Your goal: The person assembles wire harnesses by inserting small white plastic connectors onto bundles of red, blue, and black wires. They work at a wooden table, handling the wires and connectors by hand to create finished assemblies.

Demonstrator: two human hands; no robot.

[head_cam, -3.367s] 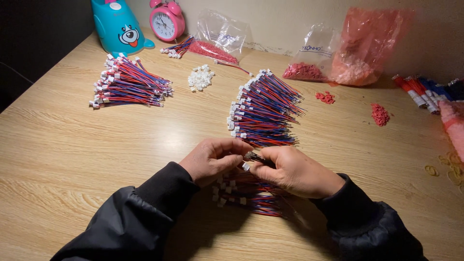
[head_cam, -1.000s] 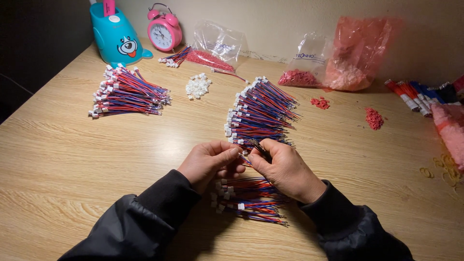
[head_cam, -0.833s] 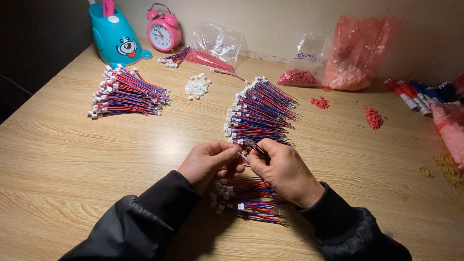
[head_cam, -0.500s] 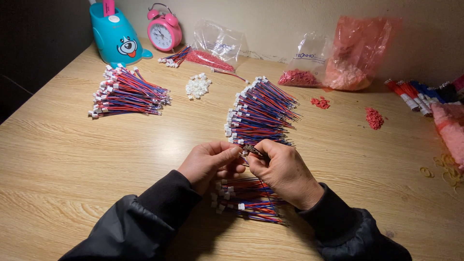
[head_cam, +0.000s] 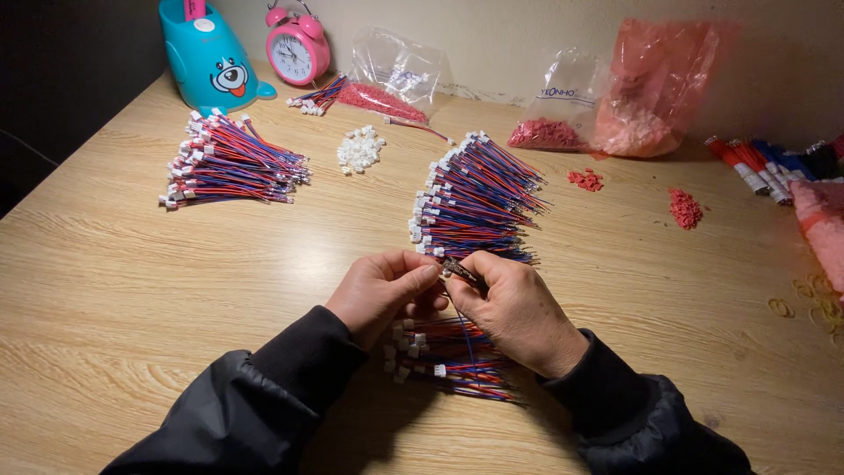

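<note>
My left hand and my right hand meet at the fingertips over the wooden table. Between them they pinch a small wire lead with a connector. Under my wrists lies a small heap of red and blue wire leads with white plugs. Just beyond my fingers sits a larger fanned pile of the same leads. Both sleeves are dark.
A third pile of leads lies at the left. Loose white plugs sit mid-table. At the back stand a blue animal-shaped holder, a pink alarm clock and several plastic bags. Red bits lie at right.
My hands stay in nearly the same spot, with only small finger movements on the lead. The view has shifted slightly since the earliest frame.
</note>
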